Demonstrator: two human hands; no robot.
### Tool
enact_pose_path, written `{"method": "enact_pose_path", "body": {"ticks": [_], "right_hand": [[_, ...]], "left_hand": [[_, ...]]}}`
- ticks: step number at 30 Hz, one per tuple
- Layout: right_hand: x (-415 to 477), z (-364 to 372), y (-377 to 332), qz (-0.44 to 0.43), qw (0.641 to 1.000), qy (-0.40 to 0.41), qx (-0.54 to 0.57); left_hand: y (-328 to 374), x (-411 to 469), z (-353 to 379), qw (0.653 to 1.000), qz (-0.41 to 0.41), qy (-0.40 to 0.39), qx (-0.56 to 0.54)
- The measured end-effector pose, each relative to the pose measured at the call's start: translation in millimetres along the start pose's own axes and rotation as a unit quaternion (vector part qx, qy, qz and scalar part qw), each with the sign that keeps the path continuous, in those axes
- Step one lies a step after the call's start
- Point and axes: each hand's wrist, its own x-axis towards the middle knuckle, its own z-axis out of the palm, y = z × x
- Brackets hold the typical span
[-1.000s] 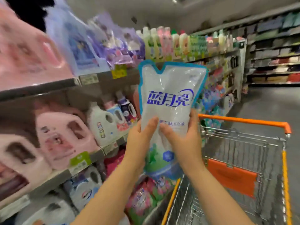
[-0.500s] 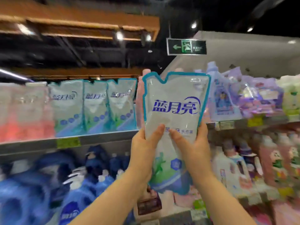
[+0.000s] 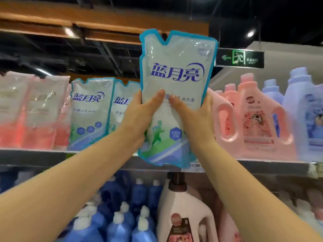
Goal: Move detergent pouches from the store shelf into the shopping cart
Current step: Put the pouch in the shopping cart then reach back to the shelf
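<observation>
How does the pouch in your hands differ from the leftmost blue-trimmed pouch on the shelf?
The held pouch is gripped by the left hand and right hand in front of the shelf; the shelf pouch stands on it, untouched. The held pouch shows a green running figure beside one hexagon; the shelf pouch shows several blue hexagons. Both share blue trim, a notched top and the same blue lettering.

Pink jugs (image 3: pixel 253 116) right, lavender jugs (image 3: pixel 304 109) beside them; blue bottles (image 3: pixel 122 224) lower down; green exit sign (image 3: pixel 239 58) overhead.
</observation>
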Motion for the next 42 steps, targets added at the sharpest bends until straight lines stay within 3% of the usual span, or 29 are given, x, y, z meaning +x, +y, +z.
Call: {"method": "enact_pose_path", "body": {"ticks": [7,26,42], "right_hand": [[59.9,28.3,33.8,-0.027,0.999,-0.025,-0.003],[39.2,43.3,85.7,-0.022,0.999,-0.009,-0.024],[45.4,46.7,90.8,0.088,0.994,-0.025,-0.059]], "left_hand": [[-28.6,71.4,-6.6,0.995,0.081,0.048,0.031],[-78.8,72.3,-39.3,0.994,0.083,0.076,0.003],[-80.4,87.0,-49.6,0.995,-0.058,0.06,0.052]]}}
